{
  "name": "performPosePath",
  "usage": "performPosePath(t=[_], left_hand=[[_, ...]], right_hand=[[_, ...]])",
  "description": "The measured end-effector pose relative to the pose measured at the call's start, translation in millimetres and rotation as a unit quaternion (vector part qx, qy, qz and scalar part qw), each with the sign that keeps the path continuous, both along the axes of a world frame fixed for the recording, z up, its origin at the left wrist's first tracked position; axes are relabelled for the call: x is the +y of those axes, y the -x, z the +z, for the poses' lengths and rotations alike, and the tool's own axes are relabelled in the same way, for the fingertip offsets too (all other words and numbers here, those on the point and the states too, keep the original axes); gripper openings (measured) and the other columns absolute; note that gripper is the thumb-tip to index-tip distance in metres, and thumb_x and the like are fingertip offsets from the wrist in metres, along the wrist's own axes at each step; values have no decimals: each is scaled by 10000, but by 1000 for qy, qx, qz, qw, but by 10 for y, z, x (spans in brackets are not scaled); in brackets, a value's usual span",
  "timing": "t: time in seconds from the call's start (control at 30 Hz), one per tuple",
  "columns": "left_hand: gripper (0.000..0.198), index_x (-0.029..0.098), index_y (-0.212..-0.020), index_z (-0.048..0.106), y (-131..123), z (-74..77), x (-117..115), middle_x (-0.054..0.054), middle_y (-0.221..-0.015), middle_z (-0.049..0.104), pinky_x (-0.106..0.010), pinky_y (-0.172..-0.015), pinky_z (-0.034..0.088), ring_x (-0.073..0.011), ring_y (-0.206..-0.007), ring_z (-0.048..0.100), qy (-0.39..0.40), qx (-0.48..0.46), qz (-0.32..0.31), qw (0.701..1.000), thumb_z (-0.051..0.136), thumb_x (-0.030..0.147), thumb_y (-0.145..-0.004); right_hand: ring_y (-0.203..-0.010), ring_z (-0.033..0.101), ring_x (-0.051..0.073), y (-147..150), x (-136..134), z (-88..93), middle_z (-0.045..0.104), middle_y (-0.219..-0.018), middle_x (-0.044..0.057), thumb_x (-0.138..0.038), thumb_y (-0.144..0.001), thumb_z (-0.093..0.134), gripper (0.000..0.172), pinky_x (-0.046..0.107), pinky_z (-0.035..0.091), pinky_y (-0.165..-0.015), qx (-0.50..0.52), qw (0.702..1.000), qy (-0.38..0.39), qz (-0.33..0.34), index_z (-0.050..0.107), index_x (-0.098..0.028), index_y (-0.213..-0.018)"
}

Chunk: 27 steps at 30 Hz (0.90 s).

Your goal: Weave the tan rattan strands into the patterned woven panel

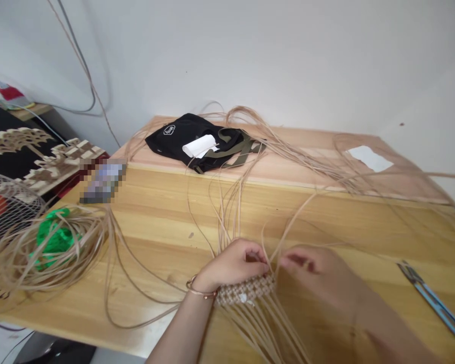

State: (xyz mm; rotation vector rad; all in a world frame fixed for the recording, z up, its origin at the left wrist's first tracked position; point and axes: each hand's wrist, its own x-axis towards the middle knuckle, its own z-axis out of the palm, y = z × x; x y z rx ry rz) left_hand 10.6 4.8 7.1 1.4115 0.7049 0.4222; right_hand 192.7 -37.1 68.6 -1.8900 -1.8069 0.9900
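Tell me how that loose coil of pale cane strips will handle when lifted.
The coil of pale cane strips will probably feel light for its size, being thin strands with gaps between loops. It may spring apart and snag when lifted: no binding shows, and long strands trail across the wooden table.

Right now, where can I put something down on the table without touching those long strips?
Wood of the table shows between the black bag and the coil of cane strips. More shows between the right hand and the blue-handled snips. It's crowded around the woven piece by the left hand.
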Motion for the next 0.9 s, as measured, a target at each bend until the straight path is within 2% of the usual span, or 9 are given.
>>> performPosePath(t=[0.1,0.2,0.3,0.37,0.5,0.6,0.67,0.77,0.9], left_hand=[[76,108,-720,569,-2,-12,9,-9,-669,560,-183,-575,374,-81,-619,493,14,-6,6,1000,530,167,-692],[97,111,-737,559,-12,-10,17,-1,-659,539,-182,-558,362,-79,-605,475,27,7,7,1000,517,194,-710],[118,120,-744,553,-25,5,24,0,-666,537,-184,-554,359,-85,-607,474,-17,45,12,999,496,222,-729],[121,126,-746,553,-31,17,26,3,-672,540,-184,-561,360,-87,-612,477,-55,61,14,996,487,227,-736],[105,140,-721,569,-31,30,28,14,-663,543,-195,-610,366,-86,-616,477,-146,83,20,986,484,199,-737],[74,152,-689,580,-24,30,31,6,-703,561,-221,-703,366,-108,-695,499,-229,106,37,967,513,175,-712],[57,158,-682,582,-20,28,33,-3,-731,569,-239,-747,360,-124,-744,505,-255,117,38,959,530,172,-700],[54,164,-687,586,-15,33,33,-5,-730,577,-258,-780,349,-126,-743,509,-261,123,32,957,541,189,-702],[65,177,-694,603,-6,48,23,-13,-794,574,-305,-854,300,-142,-815,507,-265,140,60,952,560,224,-704]], right_hand=[[-553,512,136,331,-69,-177,580,-569,-6,-251,-703,497,162,234,342,-500,-11,998,35,50,598,-192,-590],[-528,476,126,357,-89,-265,512,-522,-24,-245,-683,480,145,230,329,-494,-10,999,30,-26,546,-190,-567],[-507,473,123,344,-120,-319,492,-524,-44,-276,-661,505,77,229,328,-489,-28,991,18,-133,500,-199,-657],[-492,471,122,373,-148,-333,488,-524,-52,-269,-666,500,85,227,324,-488,-43,986,-5,-161,487,-206,-721],[-572,511,144,458,-172,-279,597,-643,11,-192,-718,412,167,237,304,-516,-93,994,-16,-62,577,-207,-742],[-588,507,159,453,-135,-219,627,-680,43,-164,-727,390,219,249,260,-507,-154,988,13,6,594,-195,-657],[-537,472,139,397,-85,-223,582,-586,21,-175,-744,378,244,245,237,-489,-115,991,43,48,546,-183,-568],[-499,410,104,280,6,-313,470,-501,-25,-194,-734,403,242,228,239,-479,37,989,111,89,483,-170,-507],[-494,364,72,215,57,-467,422,-521,-54,-194,-673,472,107,204,240,-473,186,966,176,26,526,-156,-589]])
